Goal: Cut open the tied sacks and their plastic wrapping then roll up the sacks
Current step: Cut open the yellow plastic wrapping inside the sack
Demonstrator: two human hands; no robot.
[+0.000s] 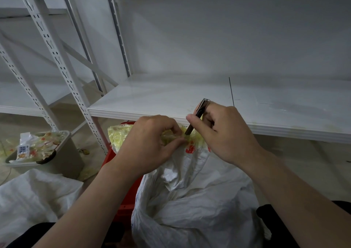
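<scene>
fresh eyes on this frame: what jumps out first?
The two hands at centre: the left hand pinches yellow plastic wrapping at the mouth of a white sack, while the right hand holds a cutter against it. Behind runs a white shelf; lower left, a bin stuffed with plastic scraps.

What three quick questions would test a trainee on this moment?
1. True or false: the right hand holds the knife.
2. The left hand pinches: A) yellow plastic; B) a rope; C) a box.
3. Fill in: the bin stands to the ___ of the sack.
Key: 1 true; 2 A; 3 left.
</scene>
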